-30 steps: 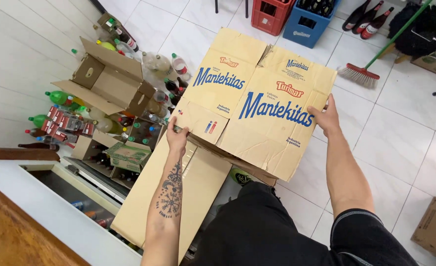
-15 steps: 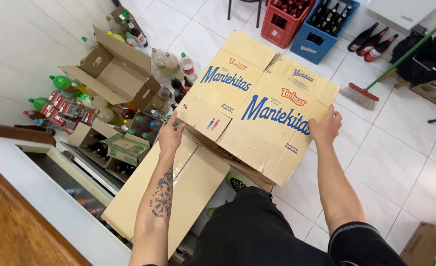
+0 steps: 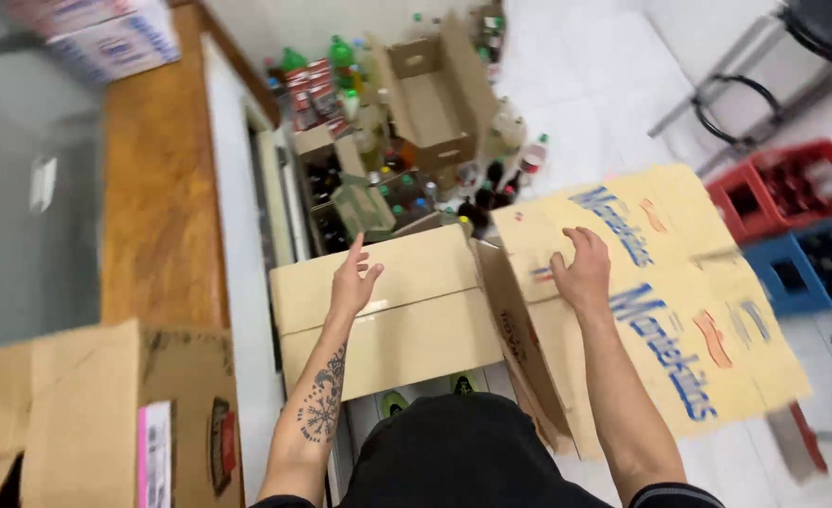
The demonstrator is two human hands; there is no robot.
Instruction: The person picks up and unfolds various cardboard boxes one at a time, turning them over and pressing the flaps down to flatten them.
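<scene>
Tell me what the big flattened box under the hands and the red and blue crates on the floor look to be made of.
The flattened box looks like corrugated cardboard: matte tan, creased at its folds, with printed blue and orange lettering. The right hand lies flat on it; the left hand is at a plain panel of the same board. The red crate and blue crate look like moulded plastic with gridded cells, though blur leaves that open.

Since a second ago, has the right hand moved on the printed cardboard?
Yes. The right hand has shifted from the far right edge of the printed cardboard sheet to its left part, closer to the plain box under the left hand.
</scene>
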